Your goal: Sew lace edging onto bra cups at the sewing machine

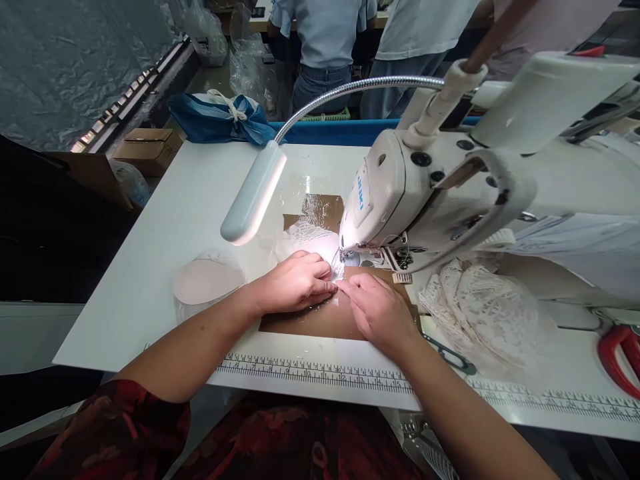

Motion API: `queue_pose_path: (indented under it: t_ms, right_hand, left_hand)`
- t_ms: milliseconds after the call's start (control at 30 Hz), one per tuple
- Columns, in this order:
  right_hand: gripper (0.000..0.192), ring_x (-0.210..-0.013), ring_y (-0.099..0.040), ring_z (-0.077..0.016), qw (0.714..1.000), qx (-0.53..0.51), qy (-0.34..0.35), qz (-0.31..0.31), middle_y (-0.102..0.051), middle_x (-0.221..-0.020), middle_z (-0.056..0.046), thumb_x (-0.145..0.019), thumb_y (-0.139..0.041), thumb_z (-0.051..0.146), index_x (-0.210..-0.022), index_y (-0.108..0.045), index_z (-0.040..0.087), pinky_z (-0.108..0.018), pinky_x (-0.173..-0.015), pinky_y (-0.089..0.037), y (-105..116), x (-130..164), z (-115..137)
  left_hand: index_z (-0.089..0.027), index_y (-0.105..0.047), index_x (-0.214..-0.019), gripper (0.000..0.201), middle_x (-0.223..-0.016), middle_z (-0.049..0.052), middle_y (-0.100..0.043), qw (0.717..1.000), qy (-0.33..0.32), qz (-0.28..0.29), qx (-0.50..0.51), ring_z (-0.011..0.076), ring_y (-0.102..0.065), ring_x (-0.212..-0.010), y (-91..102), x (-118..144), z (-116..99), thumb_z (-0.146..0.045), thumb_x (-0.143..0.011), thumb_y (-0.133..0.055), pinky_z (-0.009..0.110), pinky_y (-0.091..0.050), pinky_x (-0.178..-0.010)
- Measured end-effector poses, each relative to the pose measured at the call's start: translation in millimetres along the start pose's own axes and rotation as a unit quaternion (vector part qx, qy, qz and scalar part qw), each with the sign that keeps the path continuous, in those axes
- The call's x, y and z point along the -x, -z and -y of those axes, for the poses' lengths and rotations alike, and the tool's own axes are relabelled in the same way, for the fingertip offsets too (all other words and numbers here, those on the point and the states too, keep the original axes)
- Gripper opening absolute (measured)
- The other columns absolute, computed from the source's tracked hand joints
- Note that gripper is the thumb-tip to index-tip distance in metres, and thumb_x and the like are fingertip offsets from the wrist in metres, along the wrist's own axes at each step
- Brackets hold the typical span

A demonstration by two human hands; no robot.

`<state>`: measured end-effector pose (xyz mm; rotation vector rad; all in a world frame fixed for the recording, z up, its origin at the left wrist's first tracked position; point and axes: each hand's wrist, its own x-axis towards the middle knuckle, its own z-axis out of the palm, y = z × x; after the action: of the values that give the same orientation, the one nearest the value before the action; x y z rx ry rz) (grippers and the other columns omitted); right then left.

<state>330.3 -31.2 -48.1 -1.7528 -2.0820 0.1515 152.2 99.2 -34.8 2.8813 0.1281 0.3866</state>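
White lace fabric (313,235) lies under the needle area of a white sewing machine (385,193), lit by its lamp. My left hand (299,283) rests on the near-left part of the lace, its fingers closed on the edge. From the other side my right hand (377,308) pinches the same edge just in front of the presser foot, its fingertips almost meeting the left ones. The fingers hide much of the lace there. Beneath both hands is a brown board (305,325) taped to the white table (150,267).
A pale oval cup-shaped piece (207,283) lies left of my left forearm. To the right are a heap of lace (480,310), thread snips (450,357) and red-handled scissors (620,360). A lamp (255,193) hangs over the table. Other people (325,47) are beyond it.
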Motion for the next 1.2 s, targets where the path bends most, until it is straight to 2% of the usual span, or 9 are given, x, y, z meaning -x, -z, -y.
queue_pose_path:
  t_ms: [100, 167, 467, 633, 833, 1033, 1200]
  right_hand:
    - [0.037, -0.074, -0.054, -0.0177, 1.000, 0.018, -0.005, 0.014, -0.064, -0.086, -0.007, -0.086, -0.039, 0.008, -0.105, -0.070, 0.017, -0.029, -0.068, -0.040, -0.2, -0.8, 2.3]
    - [0.036, -0.075, -0.053, -0.0175, 0.999, 0.022, -0.007, 0.022, -0.064, -0.087, -0.007, -0.086, -0.039, 0.008, -0.101, -0.071, 0.017, -0.029, -0.069, -0.040, 0.2, -0.9, 3.2]
    - [0.040, -0.078, -0.052, -0.0197, 0.994, 0.099, -0.025, 0.036, -0.065, -0.092, -0.009, -0.087, -0.041, 0.009, -0.118, -0.066, 0.016, -0.030, -0.066, -0.039, -0.2, -6.1, 3.5]
    - [0.045, -0.082, -0.053, -0.0222, 0.990, 0.132, -0.036, 0.015, -0.066, -0.093, -0.011, -0.086, -0.042, 0.007, -0.124, -0.063, 0.015, -0.031, -0.067, -0.038, -1.8, -9.9, 4.1]
    - [0.043, -0.076, -0.053, -0.0204, 0.988, 0.119, -0.100, 0.010, -0.067, -0.092, -0.009, -0.087, -0.044, 0.009, -0.125, -0.063, 0.017, -0.031, -0.064, -0.035, -1.3, -10.7, 0.2]
    - [0.039, -0.080, -0.053, -0.0195, 0.995, 0.097, -0.018, 0.015, -0.066, -0.092, -0.008, -0.087, -0.042, 0.009, -0.115, -0.067, 0.019, -0.030, -0.068, -0.036, 3.1, -8.4, 4.0]
    - [0.036, -0.076, -0.051, -0.0188, 0.993, 0.117, -0.025, 0.022, -0.066, -0.087, -0.007, -0.085, -0.044, 0.008, -0.109, -0.069, 0.019, -0.030, -0.067, -0.034, 3.0, -8.6, 6.0]
  left_hand:
    - [-0.019, -0.071, -0.102, 0.029, -0.113, 0.009, -0.066, 1.000, -0.008, -0.003, 0.026, 0.0203, -0.056, -0.095, -1.8, -0.9, 1.3, -0.031, -0.098, -0.045, 0.034, -0.043, -0.080]
    - [-0.017, -0.069, -0.106, 0.030, -0.120, 0.009, -0.065, 1.000, -0.001, -0.010, 0.029, 0.0217, -0.056, -0.102, -3.2, -2.6, 1.7, -0.030, -0.099, -0.043, 0.034, -0.045, -0.083]
    - [-0.014, -0.067, -0.110, 0.032, -0.119, 0.013, -0.066, 0.999, 0.045, -0.008, -0.024, 0.0208, -0.057, -0.092, -1.3, -10.0, -2.0, -0.028, -0.099, -0.040, 0.036, -0.049, -0.081]
    - [-0.015, -0.067, -0.111, 0.030, -0.120, 0.012, -0.065, 0.997, 0.067, -0.012, -0.042, 0.0214, -0.056, -0.092, -2.9, -8.7, -1.7, -0.028, -0.097, -0.044, 0.036, -0.047, -0.082]
    - [-0.020, -0.067, -0.111, 0.029, -0.123, 0.012, -0.061, 0.998, 0.032, -0.007, -0.053, 0.0203, -0.056, -0.093, -0.1, -3.3, -2.3, -0.030, -0.099, -0.042, 0.036, -0.045, -0.081]
    - [-0.017, -0.066, -0.106, 0.025, -0.119, 0.011, -0.064, 1.000, -0.009, -0.003, -0.016, 0.0205, -0.056, -0.102, -1.5, -0.8, 0.8, -0.027, -0.098, -0.045, 0.034, -0.046, -0.085]
    - [-0.016, -0.065, -0.112, 0.026, -0.119, 0.010, -0.066, 1.000, -0.006, -0.012, -0.006, 0.0206, -0.056, -0.104, -4.9, -1.1, 2.6, -0.025, -0.098, -0.045, 0.034, -0.048, -0.085]
